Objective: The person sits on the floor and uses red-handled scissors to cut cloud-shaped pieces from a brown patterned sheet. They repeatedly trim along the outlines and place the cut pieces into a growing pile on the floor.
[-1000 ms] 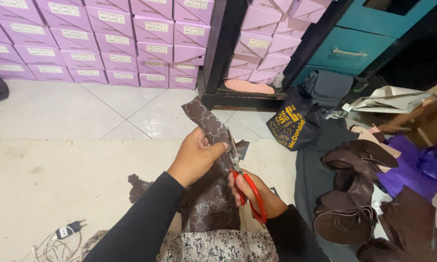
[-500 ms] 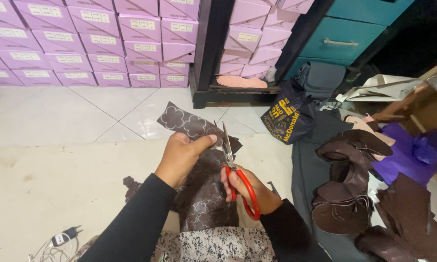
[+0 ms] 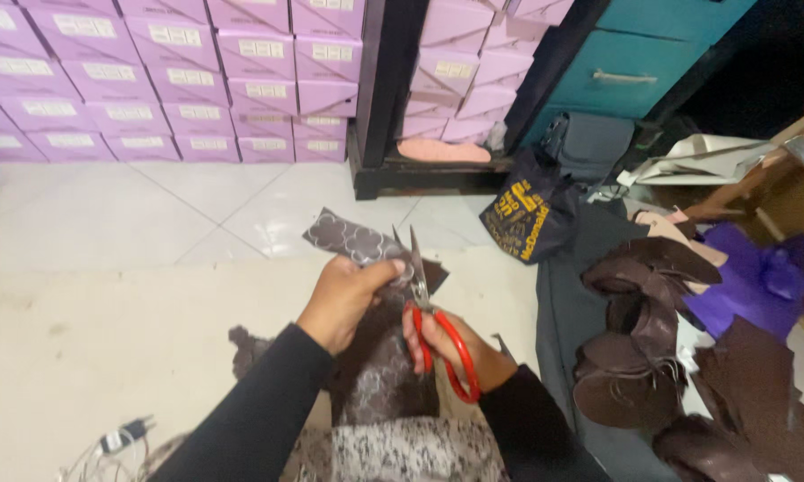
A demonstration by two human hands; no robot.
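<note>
Pale floor behind: left hand (image 3: 344, 299) pinches a brown patterned leather strip (image 3: 353, 245); right hand (image 3: 447, 344) grips red-handled scissors (image 3: 433, 330), blades apart at frame centre, cut unfinished.

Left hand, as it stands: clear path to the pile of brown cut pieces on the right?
Probably not. The left hand grips the patterned brown sheet, and the right hand with the red-handled scissors lies between it and the brown cut pieces.

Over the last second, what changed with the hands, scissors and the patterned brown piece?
The scissors went from lying under the piece to blades pointing up beside it. The brown piece swung from upright to slanting left. The left hand kept holding it, the right hand kept the red handles.
</note>
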